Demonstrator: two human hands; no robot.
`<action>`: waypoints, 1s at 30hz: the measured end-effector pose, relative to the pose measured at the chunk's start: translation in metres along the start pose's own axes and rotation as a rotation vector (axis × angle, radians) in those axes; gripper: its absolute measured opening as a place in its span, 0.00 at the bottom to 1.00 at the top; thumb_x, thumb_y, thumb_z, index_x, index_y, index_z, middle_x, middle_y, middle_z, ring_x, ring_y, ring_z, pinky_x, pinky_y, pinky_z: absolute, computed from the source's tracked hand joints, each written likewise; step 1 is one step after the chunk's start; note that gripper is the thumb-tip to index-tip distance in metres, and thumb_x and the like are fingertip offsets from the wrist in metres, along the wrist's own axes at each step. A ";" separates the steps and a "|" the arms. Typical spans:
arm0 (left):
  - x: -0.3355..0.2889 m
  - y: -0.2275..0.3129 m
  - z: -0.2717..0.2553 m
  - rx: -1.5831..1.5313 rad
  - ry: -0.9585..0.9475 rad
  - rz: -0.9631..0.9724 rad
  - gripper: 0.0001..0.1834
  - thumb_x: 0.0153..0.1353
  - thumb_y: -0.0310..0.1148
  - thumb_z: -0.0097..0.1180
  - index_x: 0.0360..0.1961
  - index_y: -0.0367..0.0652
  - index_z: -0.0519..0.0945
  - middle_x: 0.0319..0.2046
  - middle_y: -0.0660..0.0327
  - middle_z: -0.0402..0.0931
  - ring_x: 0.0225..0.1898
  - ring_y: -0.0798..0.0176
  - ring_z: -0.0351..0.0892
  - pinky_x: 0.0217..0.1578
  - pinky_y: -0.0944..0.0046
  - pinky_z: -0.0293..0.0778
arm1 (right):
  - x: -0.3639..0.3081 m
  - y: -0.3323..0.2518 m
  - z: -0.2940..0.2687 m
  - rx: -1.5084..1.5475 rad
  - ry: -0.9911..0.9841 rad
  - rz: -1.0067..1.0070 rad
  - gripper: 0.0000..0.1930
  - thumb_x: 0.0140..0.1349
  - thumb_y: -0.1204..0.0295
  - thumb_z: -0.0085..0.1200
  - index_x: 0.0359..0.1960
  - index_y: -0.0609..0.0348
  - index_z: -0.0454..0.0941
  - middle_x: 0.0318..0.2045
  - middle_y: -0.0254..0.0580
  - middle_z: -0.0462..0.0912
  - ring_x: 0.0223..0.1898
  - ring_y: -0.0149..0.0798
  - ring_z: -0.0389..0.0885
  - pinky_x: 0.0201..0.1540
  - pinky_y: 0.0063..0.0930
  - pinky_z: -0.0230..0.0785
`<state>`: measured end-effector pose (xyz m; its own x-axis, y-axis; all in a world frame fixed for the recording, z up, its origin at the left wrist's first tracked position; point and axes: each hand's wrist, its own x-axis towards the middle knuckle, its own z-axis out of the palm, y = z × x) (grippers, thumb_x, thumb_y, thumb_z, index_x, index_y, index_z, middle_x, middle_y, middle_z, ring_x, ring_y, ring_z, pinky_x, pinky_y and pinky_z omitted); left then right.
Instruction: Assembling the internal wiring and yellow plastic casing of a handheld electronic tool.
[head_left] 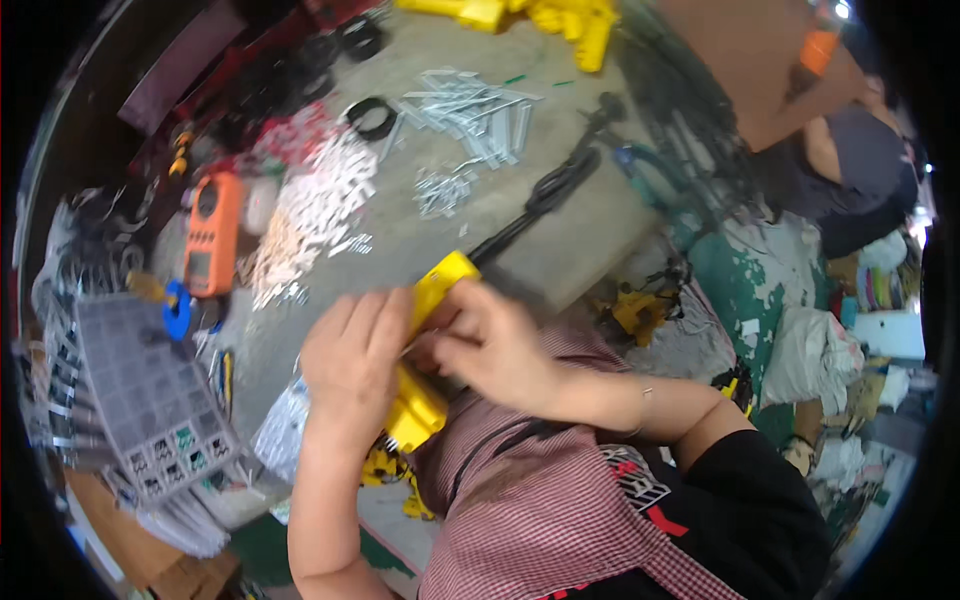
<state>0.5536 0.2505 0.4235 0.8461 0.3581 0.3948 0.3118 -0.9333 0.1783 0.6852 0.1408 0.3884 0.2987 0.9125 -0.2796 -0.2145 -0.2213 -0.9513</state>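
Observation:
My left hand [358,345] is wrapped round a long yellow plastic housing [418,408], tilted over my lap at the table's near edge. My right hand [490,345] is closed over the housing's upper half, with thumb and fingers pinched together at its inner side. Whatever lies between those fingertips is hidden. From the housing's top end a black cable [495,243] runs away up the table to a folded bundle.
Thin metal strips [485,115], small metal parts [443,190] and white pieces [335,180] lie in piles on the table. An orange multimeter [212,235] and a compartment box [150,390] are at left. Yellow housings [560,25] lie at the far edge. Another person [850,160] sits at right.

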 end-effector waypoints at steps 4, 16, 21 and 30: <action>0.003 0.001 0.002 0.006 0.072 0.064 0.20 0.45 0.25 0.54 0.44 0.38 0.77 0.35 0.56 0.78 0.32 0.54 0.76 0.30 0.56 0.73 | 0.001 0.008 0.013 -0.241 0.054 -0.408 0.08 0.60 0.77 0.55 0.39 0.63 0.71 0.27 0.51 0.83 0.30 0.49 0.85 0.33 0.38 0.76; 0.009 0.007 -0.003 -0.052 -0.056 -0.111 0.14 0.48 0.21 0.58 0.39 0.39 0.77 0.29 0.57 0.75 0.29 0.52 0.73 0.30 0.54 0.69 | 0.074 -0.109 -0.246 -1.266 0.880 -0.806 0.23 0.53 0.72 0.61 0.53 0.60 0.75 0.44 0.51 0.80 0.47 0.54 0.77 0.55 0.41 0.68; 0.009 0.003 -0.001 -0.042 0.018 -0.169 0.11 0.42 0.27 0.66 0.28 0.40 0.77 0.31 0.60 0.75 0.33 0.54 0.74 0.31 0.53 0.70 | 0.095 -0.119 -0.336 -1.347 0.647 -0.450 0.31 0.53 0.62 0.63 0.59 0.57 0.71 0.53 0.53 0.78 0.53 0.55 0.76 0.56 0.42 0.68; 0.002 0.013 -0.003 -0.027 -0.156 -0.414 0.17 0.42 0.32 0.70 0.33 0.39 0.78 0.39 0.56 0.77 0.37 0.52 0.78 0.35 0.55 0.74 | 0.064 -0.153 -0.249 -0.162 0.296 -0.341 0.33 0.54 0.68 0.62 0.62 0.67 0.66 0.37 0.36 0.76 0.40 0.30 0.77 0.44 0.27 0.76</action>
<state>0.5584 0.2392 0.4293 0.7084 0.6909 0.1446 0.6283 -0.7105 0.3169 0.9686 0.1473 0.4843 0.5840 0.8102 0.0495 0.0824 0.0015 -0.9966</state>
